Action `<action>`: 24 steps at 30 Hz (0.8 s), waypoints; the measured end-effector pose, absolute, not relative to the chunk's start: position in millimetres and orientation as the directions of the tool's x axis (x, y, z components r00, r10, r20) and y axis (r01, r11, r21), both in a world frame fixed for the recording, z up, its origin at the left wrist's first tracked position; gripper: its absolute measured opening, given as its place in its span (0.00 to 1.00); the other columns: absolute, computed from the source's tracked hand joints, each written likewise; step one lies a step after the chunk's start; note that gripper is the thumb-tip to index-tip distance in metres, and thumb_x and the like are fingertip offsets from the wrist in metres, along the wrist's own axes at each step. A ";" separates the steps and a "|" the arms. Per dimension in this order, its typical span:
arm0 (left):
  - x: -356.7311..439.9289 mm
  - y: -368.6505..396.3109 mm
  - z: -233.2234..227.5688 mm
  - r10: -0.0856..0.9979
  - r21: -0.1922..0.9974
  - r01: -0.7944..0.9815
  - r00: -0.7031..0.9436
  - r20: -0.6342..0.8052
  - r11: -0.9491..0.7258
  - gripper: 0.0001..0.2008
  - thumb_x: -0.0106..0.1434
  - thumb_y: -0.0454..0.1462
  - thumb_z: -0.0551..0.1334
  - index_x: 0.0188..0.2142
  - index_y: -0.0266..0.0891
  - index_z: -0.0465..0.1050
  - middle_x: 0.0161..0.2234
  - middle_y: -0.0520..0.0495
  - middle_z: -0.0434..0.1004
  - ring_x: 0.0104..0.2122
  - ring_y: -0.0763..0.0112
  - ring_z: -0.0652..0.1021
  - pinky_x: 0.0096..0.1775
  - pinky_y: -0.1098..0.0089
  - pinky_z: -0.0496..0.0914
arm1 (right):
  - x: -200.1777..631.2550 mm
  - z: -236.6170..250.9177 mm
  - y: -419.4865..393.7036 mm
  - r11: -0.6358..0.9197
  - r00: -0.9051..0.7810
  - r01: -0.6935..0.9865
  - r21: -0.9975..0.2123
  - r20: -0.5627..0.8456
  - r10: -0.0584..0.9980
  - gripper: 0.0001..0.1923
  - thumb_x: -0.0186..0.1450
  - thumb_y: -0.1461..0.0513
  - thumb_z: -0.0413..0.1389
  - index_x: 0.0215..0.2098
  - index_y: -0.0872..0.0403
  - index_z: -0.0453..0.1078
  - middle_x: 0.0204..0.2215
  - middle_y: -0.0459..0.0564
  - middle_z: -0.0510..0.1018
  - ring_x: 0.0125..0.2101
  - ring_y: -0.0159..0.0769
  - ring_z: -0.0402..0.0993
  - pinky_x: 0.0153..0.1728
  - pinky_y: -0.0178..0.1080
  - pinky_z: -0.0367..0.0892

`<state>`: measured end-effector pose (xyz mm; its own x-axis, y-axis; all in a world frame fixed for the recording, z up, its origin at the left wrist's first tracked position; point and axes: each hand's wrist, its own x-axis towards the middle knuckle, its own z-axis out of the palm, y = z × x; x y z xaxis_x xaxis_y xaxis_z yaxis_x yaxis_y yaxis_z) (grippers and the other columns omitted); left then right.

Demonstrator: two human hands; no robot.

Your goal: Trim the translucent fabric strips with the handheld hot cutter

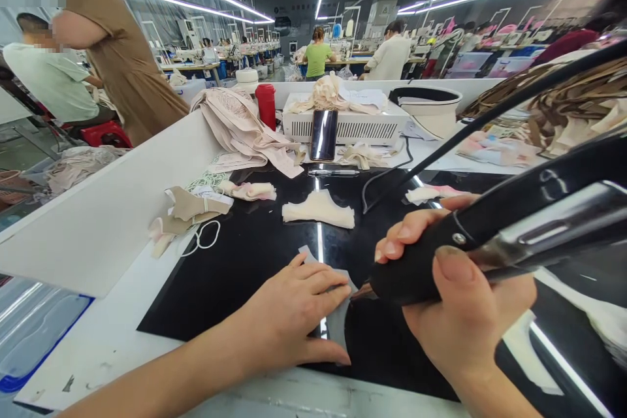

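My left hand [298, 313] lies flat with its fingers spread, pressing a thin, translucent grey curved piece [337, 333] onto the black work surface. My fingers cover part of that piece. Wrapped around a black corded handheld tool [411, 277] with a silver lever, my right hand [465, 313] brings its narrow copper-coloured tip to the curved piece's right edge, close to my left fingertips. Whether the tip touches the piece I cannot tell. Beyond my hands sits a cream, curved stack of cut fabric pieces [318, 209].
Beige fabric scraps [198, 209] and pale string [208, 235] lie at left. At the back are a phone [324, 136] leaning on a white vented box [353, 127], a red bottle [265, 106] and a fabric pile [240, 124]. The tool's black cord [465, 127] crosses the right side.
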<state>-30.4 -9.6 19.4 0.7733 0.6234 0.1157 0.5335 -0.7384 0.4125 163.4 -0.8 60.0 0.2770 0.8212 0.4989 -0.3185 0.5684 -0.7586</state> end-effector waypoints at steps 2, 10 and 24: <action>-30.4 -9.5 19.2 0.623 0.413 0.533 0.774 0.115 -0.738 0.39 0.66 0.57 0.72 0.68 0.41 0.70 0.66 0.37 0.75 0.65 0.45 0.75 0.72 0.37 0.58 | 163.3 58.9 -0.3 0.575 0.275 -0.316 -0.754 0.507 0.817 0.20 0.64 0.54 0.73 0.50 0.46 0.73 0.31 0.41 0.79 0.27 0.35 0.76 0.27 0.39 0.74; -30.1 -8.0 20.0 0.625 0.445 0.525 0.773 0.107 -0.725 0.39 0.66 0.56 0.73 0.69 0.40 0.70 0.67 0.36 0.75 0.66 0.44 0.74 0.71 0.36 0.58 | 162.2 56.2 -1.8 0.598 0.273 -0.240 -0.764 0.538 0.797 0.16 0.67 0.56 0.70 0.50 0.46 0.72 0.31 0.41 0.78 0.26 0.36 0.76 0.29 0.40 0.73; -30.4 -6.8 21.3 0.634 0.503 0.517 0.769 0.083 -0.693 0.38 0.64 0.52 0.76 0.68 0.42 0.71 0.68 0.35 0.73 0.67 0.42 0.72 0.71 0.32 0.56 | 158.1 56.9 -15.5 0.567 0.216 -0.311 -0.762 0.525 0.823 0.18 0.67 0.54 0.70 0.50 0.46 0.72 0.31 0.43 0.77 0.26 0.36 0.76 0.27 0.41 0.77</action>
<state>-30.4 -6.8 21.3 0.7687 0.6342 0.0834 0.5170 -0.6928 0.5028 158.1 -15.5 56.9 0.2165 0.8234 0.5245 -0.3114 0.5675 -0.7622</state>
